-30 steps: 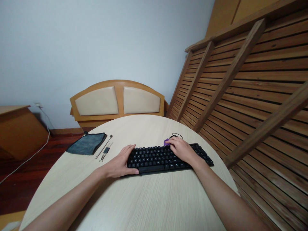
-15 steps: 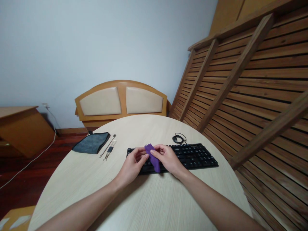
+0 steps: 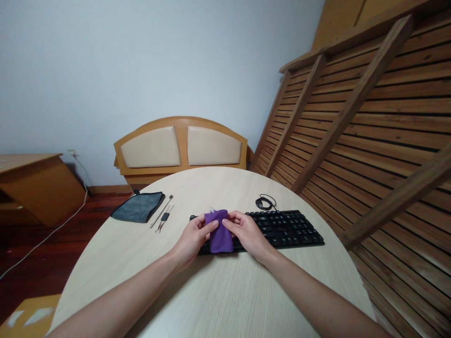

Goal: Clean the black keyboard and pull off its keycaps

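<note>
A small purple cloth (image 3: pixel 221 237) with a frayed top edge hangs between my two hands. My left hand (image 3: pixel 193 238) pinches its left side between thumb and fingers. The right side is gripped the same way by my right hand (image 3: pixel 248 234). Behind and below the cloth lies a black keyboard (image 3: pixel 287 230), its left part largely hidden by my hands and the cloth. The keyboard's coiled black cable (image 3: pixel 265 202) rests just beyond it.
A folded grey cloth (image 3: pixel 138 207) lies at the table's left. Beside it are a thin metal tool (image 3: pixel 161 212) and several slim tools in a black band (image 3: pixel 164 217). The round table (image 3: pixel 225 291) stands near a headboard (image 3: pixel 181 143) and a leaning slatted wooden frame (image 3: pixel 369 126).
The purple cloth was narrow and bunched; now it is spread wider and flatter between my hands. My left hand has shifted slightly left relative to the cloth. The view has turned slightly.
</note>
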Motion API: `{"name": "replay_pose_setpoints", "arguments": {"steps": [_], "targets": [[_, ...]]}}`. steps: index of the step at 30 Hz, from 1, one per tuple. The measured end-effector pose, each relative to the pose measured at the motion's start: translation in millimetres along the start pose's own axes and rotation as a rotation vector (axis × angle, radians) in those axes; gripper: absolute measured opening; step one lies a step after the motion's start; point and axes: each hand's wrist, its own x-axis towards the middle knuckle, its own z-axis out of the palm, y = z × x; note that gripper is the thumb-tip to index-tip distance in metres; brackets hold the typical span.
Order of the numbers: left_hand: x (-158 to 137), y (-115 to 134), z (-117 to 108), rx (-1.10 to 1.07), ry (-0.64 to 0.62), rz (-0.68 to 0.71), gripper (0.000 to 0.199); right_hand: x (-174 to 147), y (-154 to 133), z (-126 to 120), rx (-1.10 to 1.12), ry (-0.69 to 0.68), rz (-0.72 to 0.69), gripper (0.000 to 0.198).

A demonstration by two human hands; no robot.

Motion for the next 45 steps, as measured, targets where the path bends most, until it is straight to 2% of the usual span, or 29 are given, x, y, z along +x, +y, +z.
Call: {"name": "replay_pose_setpoints", "arguments": {"steps": [3,5,7,10,12,13,17,24,26,30,32,36,45], "targets": [[5.7,12.3,-15.3,0.134,0.186,0.111,0.041,-0.8,-1.1,-4.8,-0.193,0.002,-0.045,0.028],[10.2,23.2,-34.2,0.416,0.337,0.330,0.030,-3.2,-6.3,-11.2,-0.417,-0.009,-0.154,0.023],[13.2,32.8,-54.9,0.774,0.396,0.538,0.024,-6.3,-12.2,-19.4,-0.638,-0.102,-0.266,0.031],[15.2,38.1,-77.8,1.253,0.185,0.547,0.022,-9.6,-13.9,-32.0,-0.887,-0.315,-0.321,0.068],[16.5,34.9,-84.4,1.441,0.038,0.474,0.026,-9.7,-8.6,-38.4,-0.994,-0.401,-0.300,0.090],[17.4,32.4,-85.7,1.498,-0.025,0.441,0.029,-9.0,-4.8,-40.6,-1.030,-0.414,-0.290,0.094],[21.6,25.9,-86.0,1.555,-0.171,0.396,0.033,-2.8,7.7,-45.7,-1.111,-0.409,-0.279,0.088],[20.5,37.9,-87.7,1.634,-0.207,0.316,0.027,15.2,12.8,-55.4,-1.193,-0.384,-0.304,0.085],[19.7,38.3,-88.4,1.638,-0.170,0.310,0.024,17.3,14.9,-58.0,-1.199,-0.375,-0.326,0.084],[21.5,26.8,-88.1,1.663,0.076,0.349,0.028,15.0,19.3,-59.5,-1.233,-0.346,-0.369,0.082],[23.0,18.9,-86.4,1.672,0.103,0.370,0.032,13.1,20.6,-59.2,-1.257,-0.342,-0.372,0.082],[24.0,13.5,-82.4,1.746,-0.004,0.356,0.035,12.2,21.1,-58.9,-1.288,-0.339,-0.359,0.082],[15.7,28.3,-76.3,1.902,-0.255,0.408,0.037,12.6,21.1,-57.4,-1.324,-0.338,-0.346,0.082]]}}
